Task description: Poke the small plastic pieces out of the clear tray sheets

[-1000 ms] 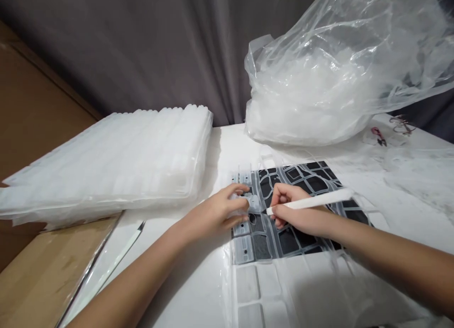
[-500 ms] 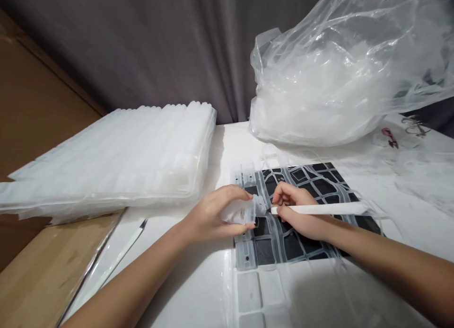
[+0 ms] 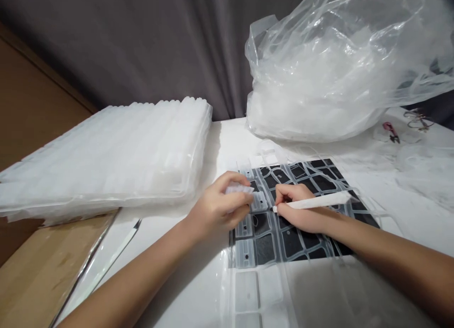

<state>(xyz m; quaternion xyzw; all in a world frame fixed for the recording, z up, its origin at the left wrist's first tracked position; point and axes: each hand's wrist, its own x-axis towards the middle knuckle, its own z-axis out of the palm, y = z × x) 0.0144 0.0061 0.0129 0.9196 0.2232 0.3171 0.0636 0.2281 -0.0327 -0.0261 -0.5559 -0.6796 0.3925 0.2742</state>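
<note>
My left hand curls around a small clear plastic piece at the left edge of the black sheet. My right hand pinches a white pen-like tool near its dark tip, which points left beside a translucent tab. Clear molded plastic with rounded cells lies over the black sheet and extends past its front edge. How the left fingertips meet the piece is partly hidden.
A stack of white translucent sheets lies at the left, above brown cardboard. A thin pale tool rests nearby. A large clear bag stands at the back right, near small pink-handled cutters.
My left fingers have curled in more tightly, and the plastic piece has turned and moved slightly up and left. The white tool's rear end has risen. The view has shifted slightly.
</note>
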